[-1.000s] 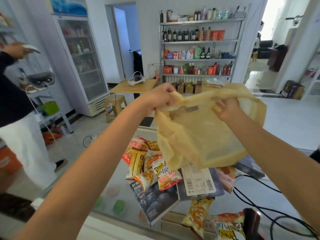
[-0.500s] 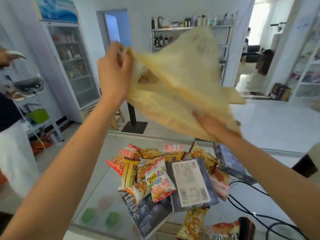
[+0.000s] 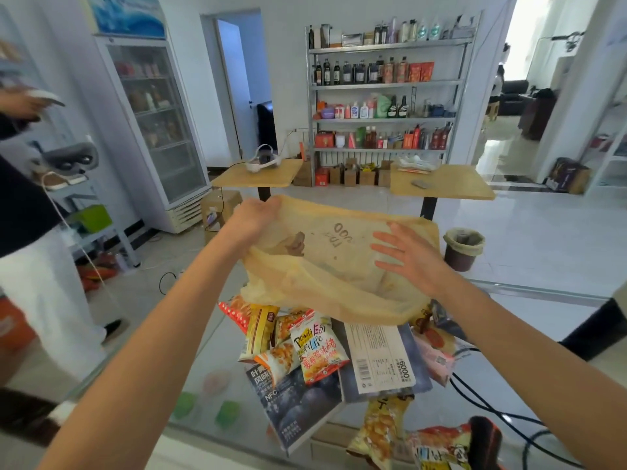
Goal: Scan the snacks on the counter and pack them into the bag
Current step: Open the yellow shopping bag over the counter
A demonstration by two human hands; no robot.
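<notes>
My left grip point(image 3: 252, 220) pinches the rim of the bag point(image 3: 325, 286), holding it up just above the snacks point(image 3: 315, 351). My right grip point(image 3: 409, 257), fingers straight and spread, presses its film, I'd say to widen the mouth. The snacks lie unpacked on the counter point(image 3: 210, 340) beneath the bag.

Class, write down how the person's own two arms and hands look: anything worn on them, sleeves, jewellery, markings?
The left hand and right hand are bare: no gloves, rings, watch or wristbands show. The left forearm and right forearm are uncovered as far as the picture's edges, so no sleeve is in view. No markings are visible.
</notes>
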